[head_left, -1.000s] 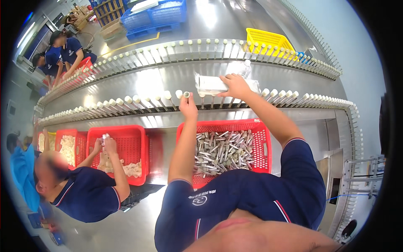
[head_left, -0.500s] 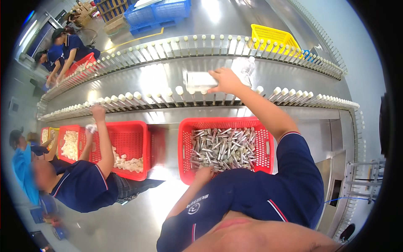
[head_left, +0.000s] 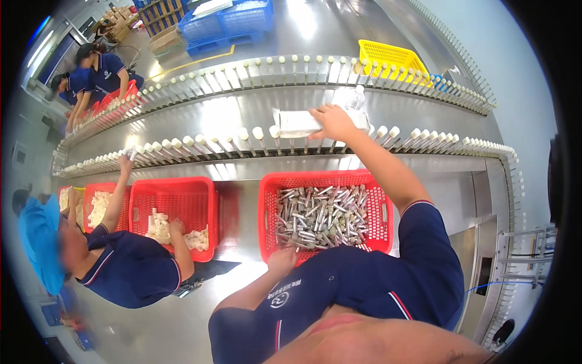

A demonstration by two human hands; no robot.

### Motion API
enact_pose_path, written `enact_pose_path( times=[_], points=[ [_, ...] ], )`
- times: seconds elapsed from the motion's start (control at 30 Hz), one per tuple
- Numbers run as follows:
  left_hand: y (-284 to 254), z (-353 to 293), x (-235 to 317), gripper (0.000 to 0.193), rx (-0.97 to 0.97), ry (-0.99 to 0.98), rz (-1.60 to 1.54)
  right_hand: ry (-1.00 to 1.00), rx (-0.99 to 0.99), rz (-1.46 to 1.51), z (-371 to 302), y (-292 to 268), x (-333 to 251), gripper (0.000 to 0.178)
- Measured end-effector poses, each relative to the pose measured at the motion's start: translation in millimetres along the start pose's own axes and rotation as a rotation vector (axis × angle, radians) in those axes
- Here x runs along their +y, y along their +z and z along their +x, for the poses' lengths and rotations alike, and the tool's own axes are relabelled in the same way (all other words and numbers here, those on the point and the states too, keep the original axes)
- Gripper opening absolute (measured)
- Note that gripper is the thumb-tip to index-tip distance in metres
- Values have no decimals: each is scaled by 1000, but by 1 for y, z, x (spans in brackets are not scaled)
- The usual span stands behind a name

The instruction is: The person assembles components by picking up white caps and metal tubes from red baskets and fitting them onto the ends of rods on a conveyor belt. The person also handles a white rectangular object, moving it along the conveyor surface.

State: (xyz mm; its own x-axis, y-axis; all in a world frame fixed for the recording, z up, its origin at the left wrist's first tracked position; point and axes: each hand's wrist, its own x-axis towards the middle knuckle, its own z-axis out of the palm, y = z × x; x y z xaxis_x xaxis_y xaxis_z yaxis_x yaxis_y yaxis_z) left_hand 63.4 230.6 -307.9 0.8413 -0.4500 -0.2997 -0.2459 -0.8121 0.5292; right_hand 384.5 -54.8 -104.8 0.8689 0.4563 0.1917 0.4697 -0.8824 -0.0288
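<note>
My right hand (head_left: 334, 121) reaches over the near row of pegs and grips a white packet with a shiny wrapping (head_left: 297, 123); its kind is unclear. A clear plastic bottle (head_left: 354, 97) stands just beyond that hand. Below, a red perforated basket (head_left: 388, 212) holds many short metal rods with wider ends (head_left: 321, 215). My left hand (head_left: 283, 261) is curled at the basket's near left corner; whatever its fingers hold is hidden. White-capped pegs (head_left: 257, 133) stand in a line along the metal conveyor, close to the packet.
To the left, a co-worker in a blue cap (head_left: 39, 242) reaches into a red basket (head_left: 215, 200) of pale caps (head_left: 159, 227). A second peg row (head_left: 294, 59) runs farther back. Behind it sit a yellow basket (head_left: 394, 53) and blue crates (head_left: 224, 27). Other people stand far left.
My right hand and the packet have shifted slightly right and nearer. My left hand has moved left and toward me. The co-worker's near hand has dropped from the pegs into the basket.
</note>
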Motion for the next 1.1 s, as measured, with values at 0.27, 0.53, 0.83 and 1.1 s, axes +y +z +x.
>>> enact_pose_path(
  times=[0.27,0.53,0.83,1.1],
  points=[
    [5,-3,16,24,66,-95,75,-13,35,12,0,7,11,78],
    [0,-4,20,24,144,-45,187,86,23,20,-21,11,38,78],
    [30,-9,-5,17,450,69,194,27,75,100,-32,1,75,78],
    [10,-4,16,10,468,29,209,46,-13,88,-32,-15,102,77]
  ],
)
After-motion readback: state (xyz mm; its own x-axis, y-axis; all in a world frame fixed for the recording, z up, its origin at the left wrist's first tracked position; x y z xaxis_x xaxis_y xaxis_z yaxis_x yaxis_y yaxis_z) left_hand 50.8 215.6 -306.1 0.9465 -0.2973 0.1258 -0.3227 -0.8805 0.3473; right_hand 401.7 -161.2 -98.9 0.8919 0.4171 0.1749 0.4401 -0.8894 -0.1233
